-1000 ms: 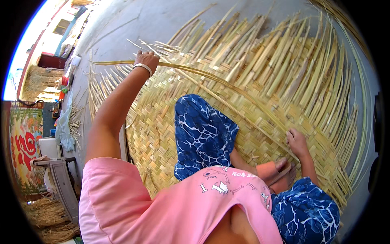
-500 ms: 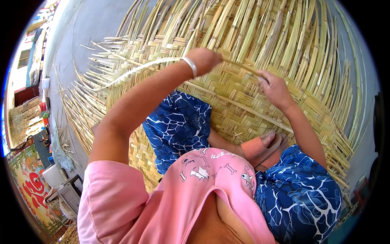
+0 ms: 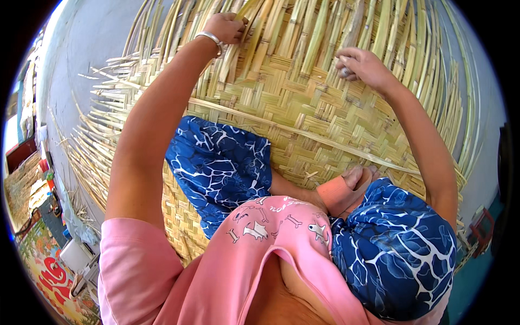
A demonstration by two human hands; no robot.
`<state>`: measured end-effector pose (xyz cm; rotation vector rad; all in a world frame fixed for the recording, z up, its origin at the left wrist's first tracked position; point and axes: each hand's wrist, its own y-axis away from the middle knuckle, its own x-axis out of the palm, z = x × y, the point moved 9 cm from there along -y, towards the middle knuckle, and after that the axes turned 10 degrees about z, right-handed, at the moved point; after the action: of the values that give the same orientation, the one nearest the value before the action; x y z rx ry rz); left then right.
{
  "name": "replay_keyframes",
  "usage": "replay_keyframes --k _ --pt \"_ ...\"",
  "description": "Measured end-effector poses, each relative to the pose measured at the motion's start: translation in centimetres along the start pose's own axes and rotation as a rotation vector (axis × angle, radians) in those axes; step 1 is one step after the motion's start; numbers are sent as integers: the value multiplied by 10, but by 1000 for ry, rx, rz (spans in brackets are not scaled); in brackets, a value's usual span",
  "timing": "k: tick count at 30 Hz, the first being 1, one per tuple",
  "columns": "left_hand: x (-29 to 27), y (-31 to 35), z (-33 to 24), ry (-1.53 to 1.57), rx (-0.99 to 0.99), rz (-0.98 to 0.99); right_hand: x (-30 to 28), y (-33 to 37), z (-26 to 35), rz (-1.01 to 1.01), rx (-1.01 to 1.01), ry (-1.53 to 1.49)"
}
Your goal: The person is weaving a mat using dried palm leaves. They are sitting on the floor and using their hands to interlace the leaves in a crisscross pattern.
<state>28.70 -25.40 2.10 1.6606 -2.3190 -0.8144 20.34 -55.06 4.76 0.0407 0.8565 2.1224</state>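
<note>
A large woven mat [image 3: 325,116] of split yellow-green reed strips lies under me, with long unwoven strips fanning out beyond its far edge. My left hand [image 3: 226,28], a silver bangle on its wrist, reaches over those loose strips at the far left. Its fingers are closed on a reed strip [image 3: 247,10]; part of the grip is hidden. My right hand [image 3: 362,67] hovers over the far edge of the weave, right of centre. Its fingers are loosely bent and apart, a ring shows on one, and nothing is visible in them.
A long flat strip [image 3: 303,132] lies across the weave in front of my knees. My sandalled foot [image 3: 346,189] rests on the mat. Loose strip ends [image 3: 89,157] jut out at the left over the grey floor [image 3: 70,70]. Household items stand at the far left.
My left hand has moved up and left to the loose strips. My right hand has moved up and let go of the strip that was stretched between both hands.
</note>
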Motion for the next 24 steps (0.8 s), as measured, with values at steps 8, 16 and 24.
replay_keyframes --k 8,16,24 --pt "11 -6 -18 190 -100 57 -22 -33 40 -25 -96 -11" --pt "33 -23 -28 -60 19 244 -54 -42 6 -173 -37 -208" --pt "18 -23 -16 245 -220 84 -57 -47 30 -276 -109 53"
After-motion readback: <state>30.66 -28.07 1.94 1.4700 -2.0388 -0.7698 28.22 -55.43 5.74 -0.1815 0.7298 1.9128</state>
